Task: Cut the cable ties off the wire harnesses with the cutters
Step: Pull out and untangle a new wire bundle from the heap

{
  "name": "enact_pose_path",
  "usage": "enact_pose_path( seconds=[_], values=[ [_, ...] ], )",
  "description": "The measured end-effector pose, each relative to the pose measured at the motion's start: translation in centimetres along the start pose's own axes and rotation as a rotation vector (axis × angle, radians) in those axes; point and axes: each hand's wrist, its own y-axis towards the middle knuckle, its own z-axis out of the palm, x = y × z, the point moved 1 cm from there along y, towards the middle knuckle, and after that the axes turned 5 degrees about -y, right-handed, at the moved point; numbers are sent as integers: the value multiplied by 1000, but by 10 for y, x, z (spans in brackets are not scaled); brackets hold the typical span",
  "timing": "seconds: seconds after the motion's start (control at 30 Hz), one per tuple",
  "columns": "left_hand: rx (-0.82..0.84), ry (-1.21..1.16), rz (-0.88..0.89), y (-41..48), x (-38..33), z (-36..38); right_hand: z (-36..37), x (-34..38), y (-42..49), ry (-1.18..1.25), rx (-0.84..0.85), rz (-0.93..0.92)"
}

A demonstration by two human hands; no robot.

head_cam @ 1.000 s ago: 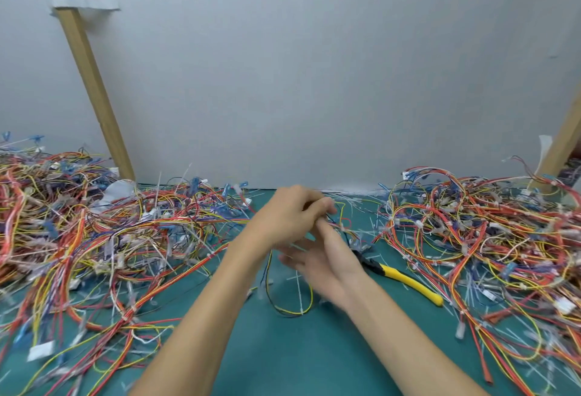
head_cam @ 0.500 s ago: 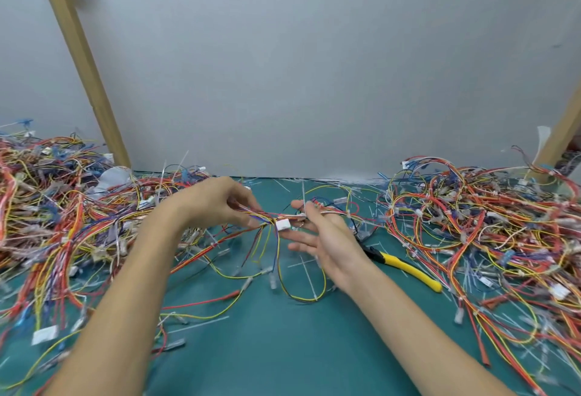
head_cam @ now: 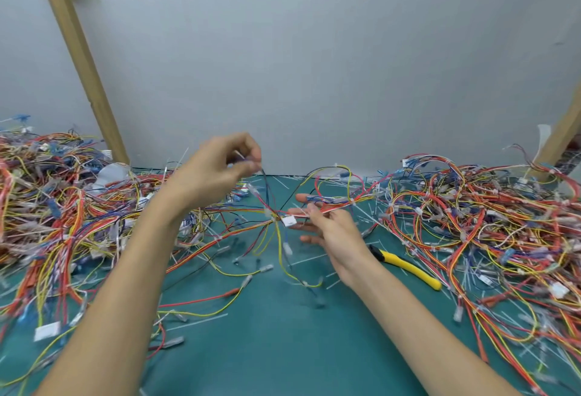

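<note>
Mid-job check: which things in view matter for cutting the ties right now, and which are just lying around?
In play:
left hand, pinching wire ends
right hand, holding the harness
yellow-handled cutters, lying on the mat, not held

Lying about:
left wire pile
right wire pile
wooden post
loose cut ties

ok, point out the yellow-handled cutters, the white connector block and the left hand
yellow-handled cutters (head_cam: 408, 267): head view, middle of the yellow handle.
white plastic connector block (head_cam: 289, 221): head view, its top face.
left hand (head_cam: 217, 169): head view, back of the hand.
</note>
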Motion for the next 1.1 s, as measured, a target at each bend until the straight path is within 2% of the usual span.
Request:
enact_pose_path(
  seconds=[0.1,0.13,0.17,0.27,0.3,0.33,0.47,0.53,0.6,0.67,0.73,0.83,0.9,0.97,1.1],
  values=[
    [-310,-216,69,-1,-7,-14,-3,-3,-1,107,35,51],
    [-326,-230,67,-4,-7,-21,-3,-3,-1,135,46,69],
    [-238,-190,38,-8,-5,-27,-4,-4,-1,156,54,83],
    [418,133,-244,-22,2,-35,-7,-3,0,199,50,82],
    [567,209,-348,-25,4,-35,-9,-1,1,205,44,73],
    [633,267,-415,-25,4,-33,-11,0,2,207,38,61],
    [561,498,-385,-20,-11,-30,-13,4,4,195,12,5],
    [399,528,-214,-16,-26,-25,-13,5,4,197,17,-8],
    [167,367,41,-9,-43,-14,-14,7,4,228,17,-13],
    [85,108,133,-5,-53,3,-17,10,5,313,-2,-4],
    [151,147,62,-2,-48,21,-24,12,6,360,-23,7],
    [458,483,-177,-2,-22,36,-32,12,5,338,-35,21],
    [594,552,-322,-4,-8,38,-35,11,4,298,-28,24],
    [565,588,-317,-4,0,35,-37,10,4,249,-31,25],
    [354,486,-219,0,1,22,-39,11,4,96,-75,-7]
  ],
)
